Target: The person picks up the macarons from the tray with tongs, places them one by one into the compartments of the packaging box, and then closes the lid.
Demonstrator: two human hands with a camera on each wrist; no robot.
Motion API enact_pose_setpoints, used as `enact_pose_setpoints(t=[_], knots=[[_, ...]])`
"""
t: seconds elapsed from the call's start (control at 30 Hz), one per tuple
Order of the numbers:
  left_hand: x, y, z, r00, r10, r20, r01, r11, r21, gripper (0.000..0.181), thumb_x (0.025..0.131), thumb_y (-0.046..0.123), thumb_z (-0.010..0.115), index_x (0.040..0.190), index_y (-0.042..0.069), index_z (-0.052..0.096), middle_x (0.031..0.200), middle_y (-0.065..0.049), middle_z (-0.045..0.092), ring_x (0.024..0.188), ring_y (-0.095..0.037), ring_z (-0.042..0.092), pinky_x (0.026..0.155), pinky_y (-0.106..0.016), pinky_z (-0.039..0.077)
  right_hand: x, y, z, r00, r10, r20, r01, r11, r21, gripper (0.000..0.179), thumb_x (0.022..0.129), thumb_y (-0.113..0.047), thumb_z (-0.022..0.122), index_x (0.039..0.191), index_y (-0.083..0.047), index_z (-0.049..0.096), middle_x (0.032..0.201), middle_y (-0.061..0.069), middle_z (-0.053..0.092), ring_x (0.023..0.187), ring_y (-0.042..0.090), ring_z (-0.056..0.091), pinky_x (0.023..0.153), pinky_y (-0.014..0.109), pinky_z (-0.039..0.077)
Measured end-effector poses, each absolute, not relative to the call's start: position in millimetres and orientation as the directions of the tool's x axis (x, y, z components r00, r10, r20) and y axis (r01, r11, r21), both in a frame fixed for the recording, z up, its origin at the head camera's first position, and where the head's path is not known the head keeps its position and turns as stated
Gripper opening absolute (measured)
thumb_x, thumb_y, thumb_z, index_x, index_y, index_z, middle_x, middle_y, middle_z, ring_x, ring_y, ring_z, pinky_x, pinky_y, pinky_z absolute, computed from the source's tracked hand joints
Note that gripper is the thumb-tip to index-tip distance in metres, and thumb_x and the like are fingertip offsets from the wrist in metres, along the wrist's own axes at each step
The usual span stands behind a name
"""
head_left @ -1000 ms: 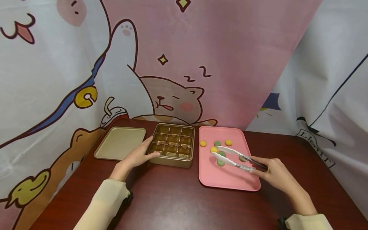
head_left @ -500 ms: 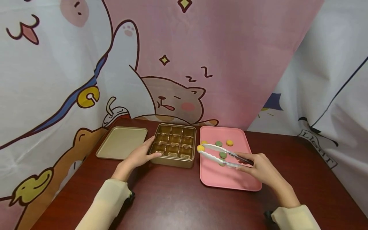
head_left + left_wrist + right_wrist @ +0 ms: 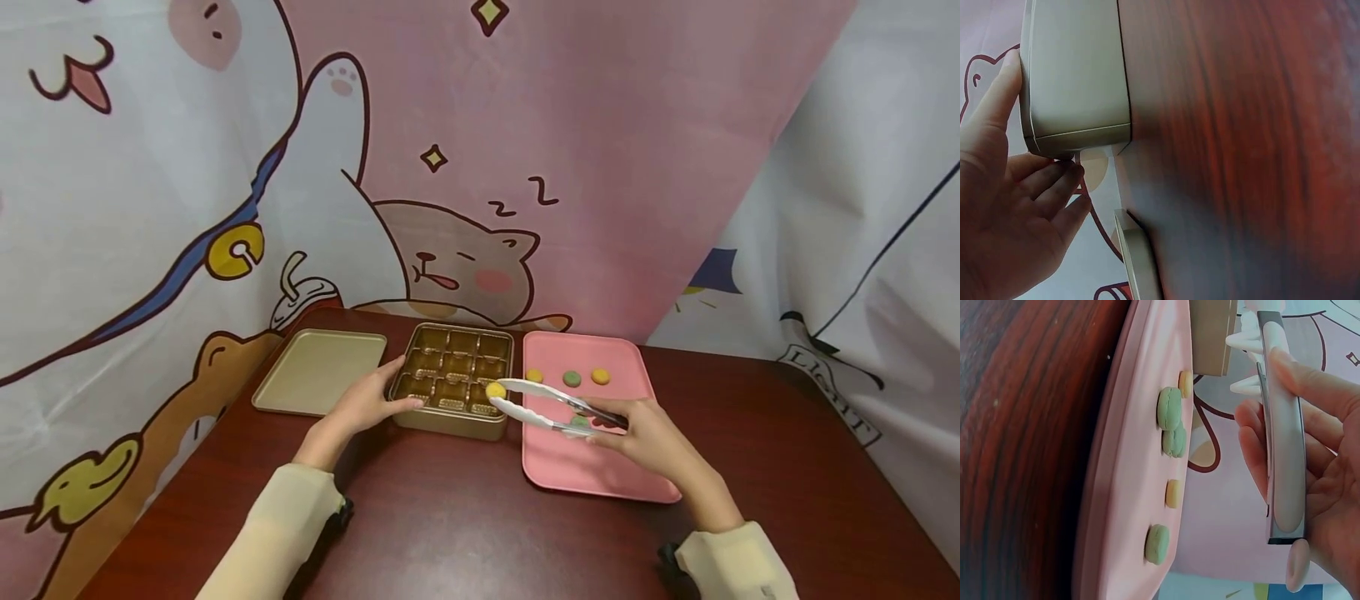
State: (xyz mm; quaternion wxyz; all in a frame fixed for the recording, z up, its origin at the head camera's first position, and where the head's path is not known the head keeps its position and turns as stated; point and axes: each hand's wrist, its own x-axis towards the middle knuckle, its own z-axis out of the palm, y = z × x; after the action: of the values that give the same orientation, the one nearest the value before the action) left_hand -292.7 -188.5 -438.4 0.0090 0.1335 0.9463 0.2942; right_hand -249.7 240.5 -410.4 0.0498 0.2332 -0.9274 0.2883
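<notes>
My right hand (image 3: 647, 427) grips a pair of metal tongs (image 3: 525, 413) with white tips. Between those tips is a yellow macaron (image 3: 496, 390), above the front right compartments of a gold box (image 3: 450, 423). The box has a divided insert, and no macarons show in the compartments I can see. At the box's front left corner rests my left hand (image 3: 362, 408), its thumb along the front rim and its fingers against the left side. In the right wrist view, the tongs' handle (image 3: 1287, 444) lies across the fingers; the held macaron is not visible there.
A pink tray (image 3: 592, 475) right of the box bears several green macarons (image 3: 1170, 409) and yellow macarons (image 3: 600, 377); the tongs partly hide some. Left of the box lies a flat gold lid (image 3: 322, 371). A cartoon-printed cloth (image 3: 600, 167) hangs behind the table.
My right hand has moved left, carrying the yellow macaron in the tongs from over the pink tray to over the box. The left hand has stayed at the box's corner.
</notes>
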Motion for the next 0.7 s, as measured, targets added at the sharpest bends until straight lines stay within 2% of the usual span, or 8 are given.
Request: enact_pose_setpoints(t=[0.3, 0.57, 0.7], knots=[[-294.0, -187.8, -440.5, -0.964, 0.257, 0.067, 0.249, 0.791, 0.558, 0.096, 0.086, 0.052, 0.073, 0.157, 0.005, 0.03, 0.157, -0.023, 0.038, 0.14, -0.044, 0.043, 0.11, -0.059, 0.041, -251.1, 238.0, -408.9, -0.882, -0.422, 0.21, -0.466, 0.711, -0.526, 0.043, 0.079, -0.013, 0.083, 0.12, -0.005, 0.073, 0.092, 0.002, 0.076, 0.075, 0.003, 0.06, 0.065, 0.02, 0.053], [-295.4, -188.3, -441.8, -0.965, 0.251, 0.072, 0.246, 0.781, 0.574, 0.095, 0.086, 0.05, 0.074, 0.157, 0.005, 0.029, 0.158, -0.022, 0.037, 0.141, -0.043, 0.042, 0.111, -0.058, 0.04, -252.1, 237.0, -409.9, -0.878, -0.435, 0.202, -0.467, 0.681, -0.564, 0.045, 0.078, -0.012, 0.084, 0.121, -0.005, 0.072, 0.093, 0.003, 0.075, 0.081, 0.016, 0.067, 0.075, 0.034, 0.06], [-294.2, -189.1, -442.1, -0.965, 0.251, 0.071, 0.245, 0.784, 0.571, 0.095, 0.086, 0.05, 0.074, 0.157, 0.004, 0.029, 0.157, -0.022, 0.038, 0.14, -0.043, 0.042, 0.11, -0.059, 0.04, -251.8, 238.5, -410.3, -0.879, -0.43, 0.208, -0.467, 0.682, -0.563, 0.046, 0.076, -0.013, 0.086, 0.12, -0.006, 0.072, 0.092, 0.002, 0.076, 0.08, 0.014, 0.066, 0.073, 0.029, 0.059]])
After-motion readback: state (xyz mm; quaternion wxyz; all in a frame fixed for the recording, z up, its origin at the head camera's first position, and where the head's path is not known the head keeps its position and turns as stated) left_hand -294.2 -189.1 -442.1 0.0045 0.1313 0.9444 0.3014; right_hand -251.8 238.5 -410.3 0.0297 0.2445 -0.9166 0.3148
